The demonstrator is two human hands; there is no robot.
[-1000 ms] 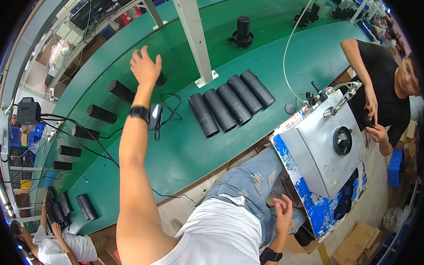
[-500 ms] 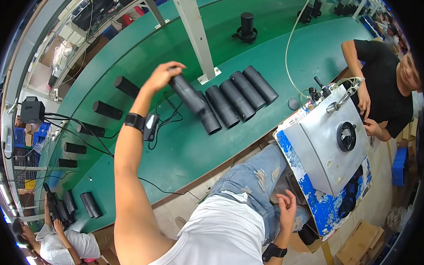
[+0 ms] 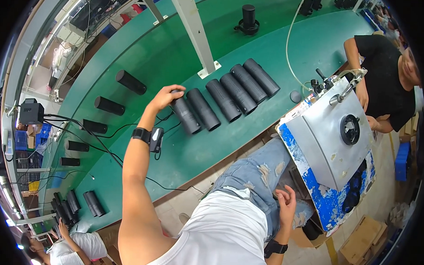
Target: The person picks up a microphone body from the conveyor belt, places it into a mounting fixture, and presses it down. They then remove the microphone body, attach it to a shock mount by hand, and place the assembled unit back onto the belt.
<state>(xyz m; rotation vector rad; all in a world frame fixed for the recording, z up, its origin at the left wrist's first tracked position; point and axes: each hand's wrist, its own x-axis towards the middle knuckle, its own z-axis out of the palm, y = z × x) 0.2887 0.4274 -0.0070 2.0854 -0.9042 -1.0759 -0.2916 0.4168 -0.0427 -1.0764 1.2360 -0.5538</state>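
My left hand [image 3: 166, 97] is closed round the far end of a black cylinder [image 3: 186, 115], which lies on the green workbench [image 3: 174, 152] at the left end of a row. Next to it lies a second black cylinder [image 3: 203, 110]. After a small gap come several more cylinders [image 3: 239, 93], side by side and slanting the same way. My right hand [image 3: 285, 203] hovers over my lap, fingers loosely bent and apart, holding nothing. Both wrists wear dark bands.
Several black cylinders [image 3: 130, 82] sit spaced along the green conveyor beyond the bench. A white post [image 3: 194, 31] rises behind the row. At the right stands a metal fixture box [image 3: 331, 132], a person in black beside it. Another person works at the lower left. Cables trail near my left wrist.
My left hand has moved down and right, laying its cylinder on the bench at the row's left end. The neighbouring cylinder has shifted left, leaving a gap. My right hand has barely moved.
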